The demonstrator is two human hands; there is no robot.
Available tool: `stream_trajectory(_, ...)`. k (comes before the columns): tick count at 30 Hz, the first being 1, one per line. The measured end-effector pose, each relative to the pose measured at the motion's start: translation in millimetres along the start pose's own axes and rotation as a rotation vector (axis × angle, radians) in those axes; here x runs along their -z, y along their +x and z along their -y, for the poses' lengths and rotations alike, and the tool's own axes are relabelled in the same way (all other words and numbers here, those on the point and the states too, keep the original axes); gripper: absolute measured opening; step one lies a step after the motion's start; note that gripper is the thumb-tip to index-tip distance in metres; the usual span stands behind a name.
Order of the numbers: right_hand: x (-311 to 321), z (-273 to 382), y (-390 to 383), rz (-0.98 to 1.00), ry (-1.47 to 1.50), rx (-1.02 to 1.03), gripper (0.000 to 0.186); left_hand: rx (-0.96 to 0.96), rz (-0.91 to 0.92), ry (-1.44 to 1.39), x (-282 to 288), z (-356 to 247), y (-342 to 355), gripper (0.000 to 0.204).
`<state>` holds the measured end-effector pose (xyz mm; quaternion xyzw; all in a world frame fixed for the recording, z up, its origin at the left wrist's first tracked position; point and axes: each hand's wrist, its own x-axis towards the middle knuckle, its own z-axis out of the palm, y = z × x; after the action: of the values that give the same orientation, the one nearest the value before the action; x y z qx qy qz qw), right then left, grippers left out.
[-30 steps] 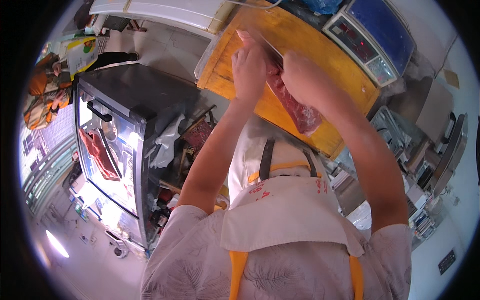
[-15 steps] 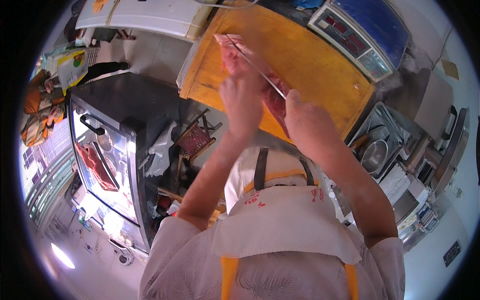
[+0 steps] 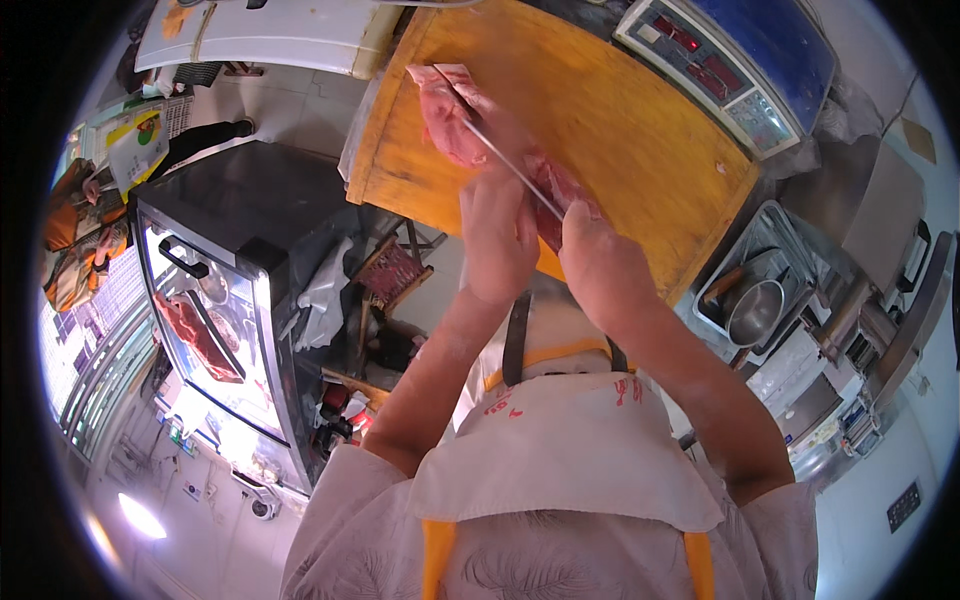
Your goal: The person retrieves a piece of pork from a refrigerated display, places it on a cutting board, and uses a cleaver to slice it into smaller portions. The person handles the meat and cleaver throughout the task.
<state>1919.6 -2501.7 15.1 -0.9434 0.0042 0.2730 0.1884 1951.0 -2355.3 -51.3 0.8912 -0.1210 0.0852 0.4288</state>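
On the wooden board lies a long piece of raw meat (image 3: pixel 455 135), pale pink at its far end and darker red toward me. A slit runs through its far end. My right hand (image 3: pixel 605 262) is closed round the handle of a knife (image 3: pixel 515 170), whose narrow blade slants away to the left across the meat. The handle itself is hidden in my fist. My left hand (image 3: pixel 498 240), fingers bent, grips the meat just left of the blade and covers its middle part.
The yellow-brown board (image 3: pixel 660 170) reaches under the meat. A digital scale (image 3: pixel 700 65) stands beyond it. At right, a metal tray (image 3: pixel 770 225) holds a steel bowl (image 3: pixel 755 313). A glass-fronted cabinet (image 3: pixel 250 200) and a folding stool (image 3: pixel 393 275) stand at left. Another person is at far left.
The knife has been drawn back toward me, its tip leaving the meat's far end, where the slit now shows. My left hand has shifted slightly nearer and to the right.
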Motion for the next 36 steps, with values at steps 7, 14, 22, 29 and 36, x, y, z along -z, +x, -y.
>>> stream_trajectory(7, 30, 5, 3, 0.055, 0.067, -0.015, 0.017, -0.006, -0.024, 0.015, -6, -2, 0, 0.029)
stream_trajectory(14, 39, -5, -39, 0.027, 0.004, 0.004, 0.012, 0.019, -0.024, 0.06, -8, -11, -3, 0.031)
stream_trajectory(22, -25, -43, -23, -0.118, 0.042, 0.081, 0.015, -0.01, -0.016, 0.077, -3, -27, -9, 0.028)
stream_trajectory(29, 23, -35, -24, 0.019, 0.124, 0.028, 0.022, -0.058, -0.032, 0.154, -16, -30, -9, 0.025)
stream_trajectory(36, 46, -45, -53, 0.08, 0.083, -0.042, 0.017, -0.039, -0.066, 0.118, -31, -37, -12, 0.027)
